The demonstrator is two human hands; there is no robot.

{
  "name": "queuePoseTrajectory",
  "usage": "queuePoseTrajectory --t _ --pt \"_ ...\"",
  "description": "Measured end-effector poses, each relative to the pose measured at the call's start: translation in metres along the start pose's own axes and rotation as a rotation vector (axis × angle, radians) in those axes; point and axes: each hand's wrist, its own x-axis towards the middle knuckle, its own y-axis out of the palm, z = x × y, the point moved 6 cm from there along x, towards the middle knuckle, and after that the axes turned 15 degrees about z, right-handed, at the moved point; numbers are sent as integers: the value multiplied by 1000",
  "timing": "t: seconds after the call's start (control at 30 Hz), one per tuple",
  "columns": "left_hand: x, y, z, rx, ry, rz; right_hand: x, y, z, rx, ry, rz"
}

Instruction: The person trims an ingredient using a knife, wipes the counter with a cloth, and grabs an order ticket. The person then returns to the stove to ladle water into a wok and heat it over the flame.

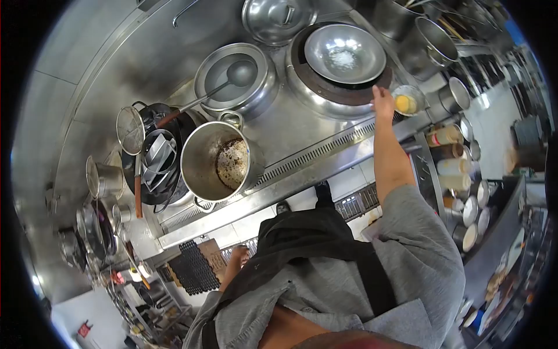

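Observation:
My right hand [382,101] reaches over the front of the wok burner [325,96], between a steel wok [345,53] and a small metal bowl [417,93] of yellow egg [405,104]. Its fingers are bent near the bowl's left side; whether they touch or hold anything is too small to tell. Low by the apron, my left hand [239,254] hangs with curled fingers, and what it holds, if anything, is unclear. A tall pot [195,164] with pale, brown-edged residue stands at the counter's front.
A ladle [239,74] rests across a round steel basin [203,67]. Strainers and a dark wok [133,180] of metal pieces stand on the left. A lid [270,20] leans behind. Sauce bottles [453,167] and steel pots [436,43] are on the right.

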Motion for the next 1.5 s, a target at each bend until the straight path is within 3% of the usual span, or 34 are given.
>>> queuePoseTrajectory --t 0.1,0.13,0.17,0.23,0.3,0.33,0.5,0.57,0.6,0.7,0.77,0.83,0.9,0.93,0.97,1.03,1.13,1.33,1.5 --pt "-8 6 -40 -1075 -107 80 66 15 -14 202 46 -22" --pt "-29 -17 -59 -1023 -92 -77 80 18 -15 194 93 -23" --pt "-76 -60 -87 -1500 -275 -117 96 23 -20 195 103 -3" --pt "-54 -53 -93 -1636 -240 -212 121 24 -36 219 213 -31" --pt "-11 -26 -87 -1697 -174 -258 115 23 -17 233 225 -3" --pt "-24 -51 -95 -1702 -84 -328 118 23 -12 245 164 -11" --pt "-10 -72 -95 -1766 -85 -372 93 11 -8 365 -1 39" --pt "-27 -96 -102 -1528 -147 -366 77 5 -24 509 -59 126" --pt "-12 -83 -99 -1671 -124 -343 65 -1 -28 504 -58 123" --pt "3 -65 -87 -1708 -84 -241 2 -8 -6 589 -47 202" --pt "72 -5 -49 -1541 44 -398 -33 -2 -4 692 -11 277" --pt "78 7 -39 -1369 -55 -324 -60 10 -12 666 35 306" --pt "48 0 -55 -1466 -81 -220 -86 28 -29 683 77 393" --pt "22 -18 -68 -1368 -83 -322 -100 36 -31 678 95 411" --pt "28 -19 -68 -780 33 -501 -112 43 -34 674 106 420" --pt "1 -7 -78 -1530 -142 -294 -133 56 -42 624 144 464" --pt "-14 14 -89 -1751 -168 -238 -146 76 -54 560 158 469" --pt "-45 44 -109 -1829 -277 -262 -139 129 -100 495 169 503" --pt "-51 81 -127 -1983 -246 -300 -182 83 -80 220 53 480"
